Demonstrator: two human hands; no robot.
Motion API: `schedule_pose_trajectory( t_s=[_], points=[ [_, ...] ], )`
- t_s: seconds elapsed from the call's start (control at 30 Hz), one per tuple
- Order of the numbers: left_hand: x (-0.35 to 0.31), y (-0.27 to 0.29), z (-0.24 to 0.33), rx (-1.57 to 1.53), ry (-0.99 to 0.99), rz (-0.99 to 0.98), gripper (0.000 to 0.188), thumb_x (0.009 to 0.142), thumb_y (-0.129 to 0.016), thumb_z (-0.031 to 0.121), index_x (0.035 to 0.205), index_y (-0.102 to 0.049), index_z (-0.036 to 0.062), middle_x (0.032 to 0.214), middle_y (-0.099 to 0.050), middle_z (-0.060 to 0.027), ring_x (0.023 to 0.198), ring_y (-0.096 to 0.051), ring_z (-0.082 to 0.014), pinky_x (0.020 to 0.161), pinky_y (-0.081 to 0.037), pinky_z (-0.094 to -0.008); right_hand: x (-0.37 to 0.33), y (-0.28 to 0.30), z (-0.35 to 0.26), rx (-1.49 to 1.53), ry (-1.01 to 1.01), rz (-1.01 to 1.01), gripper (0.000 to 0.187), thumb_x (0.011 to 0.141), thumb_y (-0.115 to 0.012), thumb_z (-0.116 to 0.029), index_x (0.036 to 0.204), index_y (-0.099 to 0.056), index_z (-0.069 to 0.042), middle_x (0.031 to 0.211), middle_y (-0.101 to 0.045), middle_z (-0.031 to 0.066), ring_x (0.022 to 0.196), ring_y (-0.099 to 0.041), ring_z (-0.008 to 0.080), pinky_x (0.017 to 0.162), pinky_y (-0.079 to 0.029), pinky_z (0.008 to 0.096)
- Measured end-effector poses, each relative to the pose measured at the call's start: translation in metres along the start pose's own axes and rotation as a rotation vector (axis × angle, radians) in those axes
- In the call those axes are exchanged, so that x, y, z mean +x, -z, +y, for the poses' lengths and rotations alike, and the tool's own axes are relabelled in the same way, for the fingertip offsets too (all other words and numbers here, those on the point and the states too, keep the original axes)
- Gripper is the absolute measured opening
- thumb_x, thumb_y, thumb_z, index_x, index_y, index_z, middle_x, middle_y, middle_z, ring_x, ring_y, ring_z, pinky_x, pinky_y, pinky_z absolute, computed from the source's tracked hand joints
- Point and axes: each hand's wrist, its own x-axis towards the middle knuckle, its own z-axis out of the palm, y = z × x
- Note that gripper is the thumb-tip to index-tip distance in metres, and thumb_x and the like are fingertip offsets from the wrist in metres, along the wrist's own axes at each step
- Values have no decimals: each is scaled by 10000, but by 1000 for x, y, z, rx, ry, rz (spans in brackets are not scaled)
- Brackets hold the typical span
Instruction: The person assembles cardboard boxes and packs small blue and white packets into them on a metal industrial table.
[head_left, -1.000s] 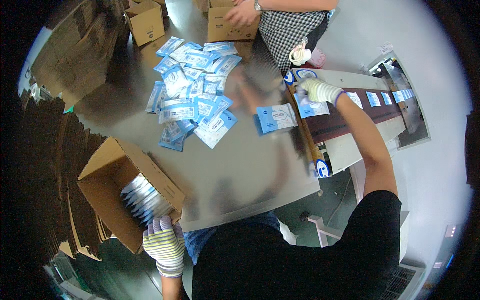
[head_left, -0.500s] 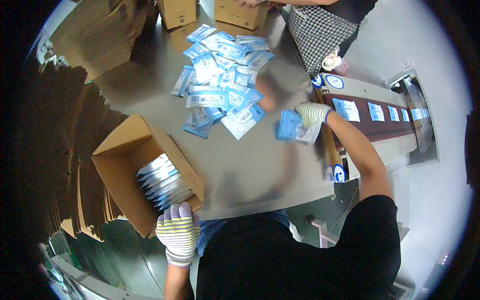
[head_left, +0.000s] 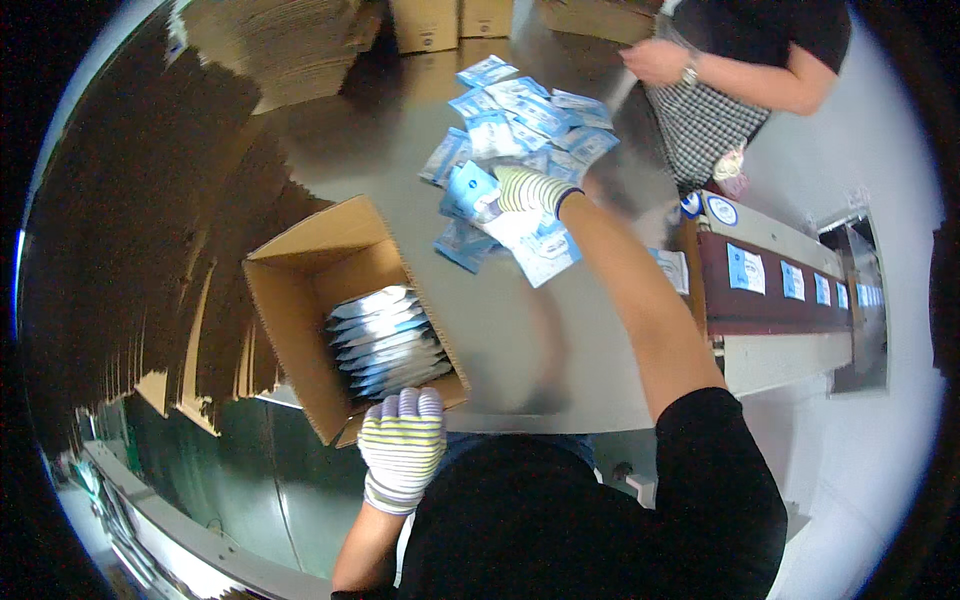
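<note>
My left hand (head_left: 402, 450), in a striped knit glove, has its fingers hooked over the near edge of an open cardboard box (head_left: 290, 345). Inside that box a row of silvery-blue flat packets (head_left: 390, 345) stands on edge, leaning on one another. My right hand (head_left: 535, 192), gloved alike, reaches over the heap of blue and white packets (head_left: 530, 110) on the table. Its fingers are closed on a blue packet (head_left: 470, 188), which sticks out to their left. Under the hand lie more packets, partly hidden.
On the right a conveyor belt (head_left: 775, 310) carries several spaced packets. Another packet (head_left: 672, 268) lies at its near end, partly behind my forearm. Across the metal table (head_left: 500, 370), a person (head_left: 740, 80) in a checked apron stands near cardboard boxes (head_left: 425, 25). Stacked cardboard (head_left: 150, 200) fills the left.
My right hand has moved left from the conveyor's end to the packet heap, bringing a packet along. My left hand stays on the box edge. The whole view has shifted.
</note>
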Motion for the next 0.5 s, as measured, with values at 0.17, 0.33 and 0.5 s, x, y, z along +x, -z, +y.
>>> schedule_pose_trajectory(
  t_s=[0.17,0.33,0.5],
  points=[
    [-8,1,-6,-32,17,40,265,619,-633,187,853,-532,114,733,-519,-33,653,-531,-206,547,-400,-353,-5,4,-46,-216,-68,-149,764,646,-719,-393,1248,-487,16,1197,-550,248,1153,-515,373,998,-397,401],
    [2,5,-6,-51,-53,76,173,668,-560,172,830,-540,116,700,-504,-26,611,-519,-184,510,-404,-326,-59,3,-57,50,21,380,860,583,-781,-384,1282,-449,-9,1186,-545,227,1106,-511,406,957,-407,455],
    [8,4,-8,0,-33,50,118,719,-543,198,815,-523,131,714,-507,-14,640,-529,-158,527,-399,-305,-105,91,-179,568,783,464,514,749,-699,-170,1215,-517,-53,1097,-603,134,1001,-576,283,864,-472,415]
  ],
)
